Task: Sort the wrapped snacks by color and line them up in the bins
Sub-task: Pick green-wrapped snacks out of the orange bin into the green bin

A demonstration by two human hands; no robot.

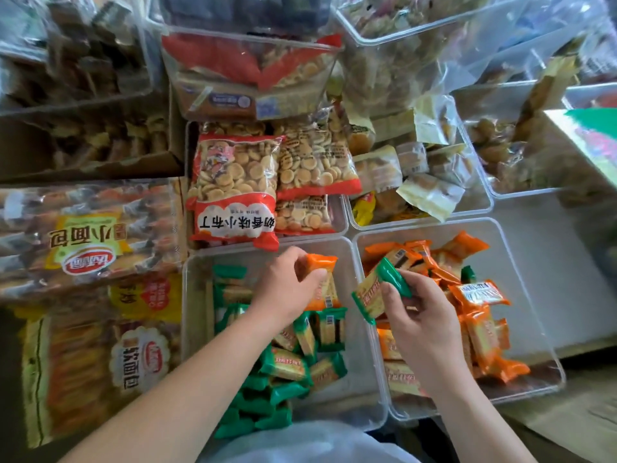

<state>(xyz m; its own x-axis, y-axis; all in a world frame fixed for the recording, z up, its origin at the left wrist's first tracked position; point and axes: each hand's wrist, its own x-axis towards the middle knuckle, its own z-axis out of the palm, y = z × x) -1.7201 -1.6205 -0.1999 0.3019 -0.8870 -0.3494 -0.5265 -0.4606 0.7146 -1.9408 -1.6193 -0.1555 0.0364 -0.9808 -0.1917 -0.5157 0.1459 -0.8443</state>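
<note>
Forearms [200, 389] reach out, left hand [290, 285] with its grip pinched on an orange snack [322, 264] above the green-filled left bin [197, 329], right hand [417, 315] with its grip closed round a green snack [377, 290] above the orange-filled right bin [521, 295]; swapping across, either slick wrapper could drop astray.

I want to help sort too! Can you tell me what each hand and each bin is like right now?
left hand: grips an orange snack above the left bin.
right hand: pinches a green snack above the right bin's left side.
left bin: open, part full, with a green pile lying jumbled.
right bin: open, part full, with an orange pile lying jumbled and a stray green packet in it.
</note>
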